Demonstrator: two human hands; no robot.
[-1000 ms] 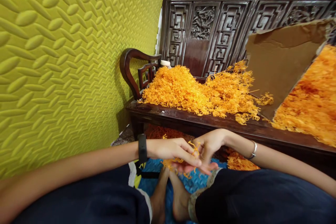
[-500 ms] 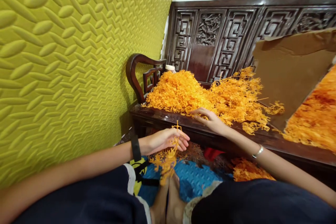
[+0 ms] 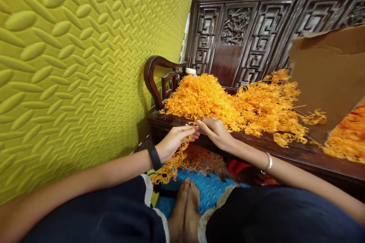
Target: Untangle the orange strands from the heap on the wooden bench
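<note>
In front of the bench my left hand point(image 3: 180, 139) is closed around a strand of orange plastic sprigs point(image 3: 173, 162), which trails below it over the floor. My right hand point(image 3: 216, 132) meets it from the right, thumb and fingertips pinched at the strand's upper end. A thin orange tip shows between the two hands; the exact point of contact is partly hidden by fingers. Just behind them, a large heap of orange plastic sprigs point(image 3: 203, 97) lies on the dark wooden bench point(image 3: 182, 119). A looser pile point(image 3: 265, 102) spreads to its right.
A cardboard sheet point(image 3: 327, 68) leans at the right beside more orange pieces point(image 3: 349, 136). The bench's curved armrest point(image 3: 151, 79) and a white-lidded container point(image 3: 190, 71) are behind the heap. A yellow textured mat point(image 3: 85, 64) stands at left. Blue matting point(image 3: 211, 186) lies underfoot.
My right hand has moved from the heap's edge to my left hand and pinched the strand's end. My left hand has risen slightly, and the hanging strand has swung left. The view has shifted a little.
</note>
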